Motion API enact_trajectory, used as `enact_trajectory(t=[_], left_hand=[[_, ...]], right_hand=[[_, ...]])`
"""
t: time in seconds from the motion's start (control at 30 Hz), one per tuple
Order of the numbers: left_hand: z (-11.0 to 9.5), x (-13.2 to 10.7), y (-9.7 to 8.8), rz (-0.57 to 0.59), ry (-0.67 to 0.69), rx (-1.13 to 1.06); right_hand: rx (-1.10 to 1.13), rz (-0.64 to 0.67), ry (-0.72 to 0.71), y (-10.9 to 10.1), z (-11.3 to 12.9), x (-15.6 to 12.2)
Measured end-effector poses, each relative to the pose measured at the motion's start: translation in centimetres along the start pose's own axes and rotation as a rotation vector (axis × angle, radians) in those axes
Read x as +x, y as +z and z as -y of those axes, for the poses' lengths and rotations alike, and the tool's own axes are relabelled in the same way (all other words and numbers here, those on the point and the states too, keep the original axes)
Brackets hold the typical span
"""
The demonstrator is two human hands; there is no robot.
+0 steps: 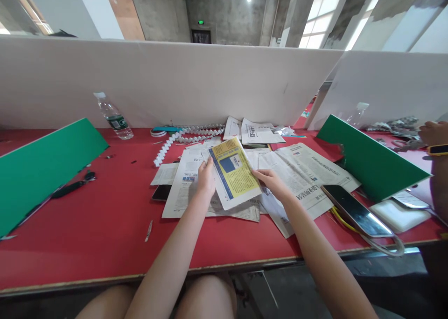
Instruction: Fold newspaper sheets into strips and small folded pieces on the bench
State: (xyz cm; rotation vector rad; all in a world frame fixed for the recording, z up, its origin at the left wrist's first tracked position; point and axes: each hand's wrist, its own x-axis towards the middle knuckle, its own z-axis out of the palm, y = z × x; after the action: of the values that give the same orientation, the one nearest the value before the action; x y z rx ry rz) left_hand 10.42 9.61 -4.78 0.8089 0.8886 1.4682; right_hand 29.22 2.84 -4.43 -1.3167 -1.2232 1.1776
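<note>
A folded newspaper (235,172) with a yellow printed panel is held tilted between my two hands, above other newspaper sheets. My left hand (206,176) grips its left edge, the thumb lying on top. At its right edge my right hand (271,181) pinches the paper, fingers partly hidden. Under it lie loose newspaper sheets (310,169) on the red table (115,225). Behind them is a zigzag chain of folded white paper (168,149), near some printed papers (261,131).
A green board (42,165) stands left, another green board (371,158) right. A water bottle (117,121) leans by the white partition (196,83). A phone (357,211) with a cable lies right. Dark-handled scissors (72,187) lie left. Another person's hand (434,135) shows far right.
</note>
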Motion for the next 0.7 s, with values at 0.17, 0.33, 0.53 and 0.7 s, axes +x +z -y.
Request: enact_trajectory(t=[0.17, 0.33, 0.53, 0.7], left_hand=[[-0.1, 0.5, -0.5, 0.051, -0.05, -0.023], [-0.6, 0.3, 0.0, 0.211, -0.103, -0.105], [-0.3, -0.6, 0.6, 0.325, -0.278, -0.099], [0.4, -1.1, 0.6, 0.347, -0.296, 0.058]], right_hand=[[-0.053, 0.053, 0.003, -0.3, 0.3, -0.2], [-0.191, -0.086, -0.132, -0.5, -0.4, 0.6], [-0.194, -0.291, -0.207, -0.9, -1.8, 1.8], [-0.2, -0.367, -0.266, -0.8, -1.4, 1.6]])
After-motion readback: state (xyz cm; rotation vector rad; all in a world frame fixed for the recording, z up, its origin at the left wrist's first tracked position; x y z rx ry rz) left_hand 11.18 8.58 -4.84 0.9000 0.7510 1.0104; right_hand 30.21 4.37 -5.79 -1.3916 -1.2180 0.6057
